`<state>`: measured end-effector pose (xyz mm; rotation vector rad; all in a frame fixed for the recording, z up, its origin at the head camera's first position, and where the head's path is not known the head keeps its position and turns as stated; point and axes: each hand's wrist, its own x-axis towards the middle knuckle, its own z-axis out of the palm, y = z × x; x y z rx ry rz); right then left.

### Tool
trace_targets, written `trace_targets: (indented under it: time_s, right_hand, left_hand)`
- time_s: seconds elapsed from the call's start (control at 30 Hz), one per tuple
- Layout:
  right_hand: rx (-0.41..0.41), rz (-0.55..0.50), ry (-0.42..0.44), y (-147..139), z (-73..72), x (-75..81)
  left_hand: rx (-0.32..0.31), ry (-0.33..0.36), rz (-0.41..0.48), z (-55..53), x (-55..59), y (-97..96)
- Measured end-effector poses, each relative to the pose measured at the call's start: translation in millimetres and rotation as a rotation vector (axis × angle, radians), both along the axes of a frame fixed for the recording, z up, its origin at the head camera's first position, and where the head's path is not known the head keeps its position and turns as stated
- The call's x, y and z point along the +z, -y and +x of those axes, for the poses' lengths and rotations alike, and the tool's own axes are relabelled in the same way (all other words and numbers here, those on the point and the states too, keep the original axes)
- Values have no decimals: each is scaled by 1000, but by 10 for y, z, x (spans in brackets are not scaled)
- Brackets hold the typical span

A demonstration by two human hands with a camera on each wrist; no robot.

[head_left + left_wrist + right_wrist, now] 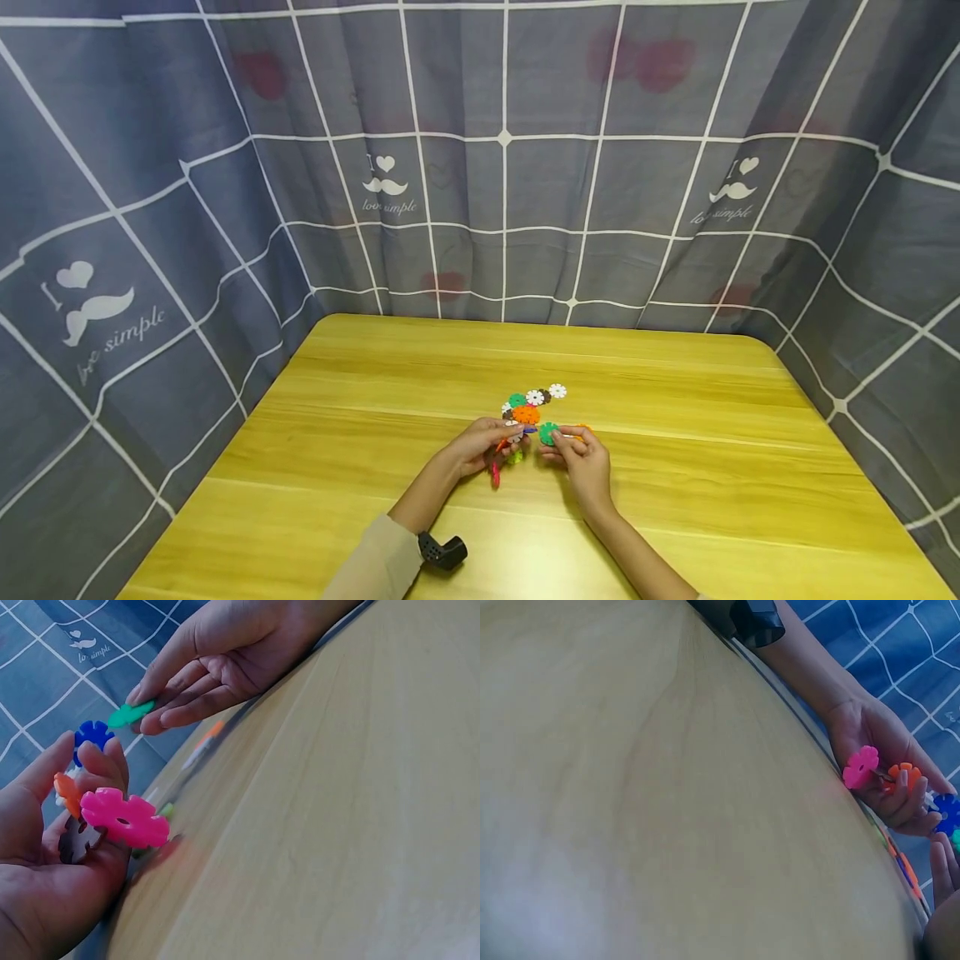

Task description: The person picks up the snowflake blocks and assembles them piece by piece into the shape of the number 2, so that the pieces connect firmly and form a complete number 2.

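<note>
- Here's the left hand (pixel 477 444), thumb and fingers curled round a small cluster of slotted plastic flower discs above the wooden table (pixel 675 400).
- And what a cluster: a pink disc (pixel 139 816) sticks out over the palm, with an orange disc (pixel 67 793) and a brown disc (pixel 75 846) tucked behind.
- Up at the fingertips, the cluster's blue disc (pixel 91 739) points toward the other hand!
- Over to the right hand (pixel 587 469), thumb and fingertips pinching a green disc (pixel 549 433) just beside the blue one; whether the rims touch, I can't tell.
- Lovely angle, this: green shows nearly edge-on where blue shows its face, and that crossing should suit slot meeting slot.
- The sensible play, I'd judge: line up two notches first, then press straight, no twisting.
- Brace close behind blue, too; a push through a loose cluster could pop the pink or orange joints.
- Keep fingertips off the meeting notches.
- Beyond the hands, more discs lie on the table, a white disc (pixel 557 390) farthest out.
</note>
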<state>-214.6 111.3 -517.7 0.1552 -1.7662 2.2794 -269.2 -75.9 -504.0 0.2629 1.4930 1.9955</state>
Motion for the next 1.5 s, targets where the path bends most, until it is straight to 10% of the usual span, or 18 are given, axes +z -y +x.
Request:
trace_targets:
  time_s: [1.1, 1.5]
  right_hand:
    - [-79, 112, -46, 57, -70, 59]
    - [-37, 397, -195, 105, 28, 236]
  left_hand:
    - [-23, -74, -114, 26, 68, -55]
    - [7, -44, -52, 3, 21, 0]
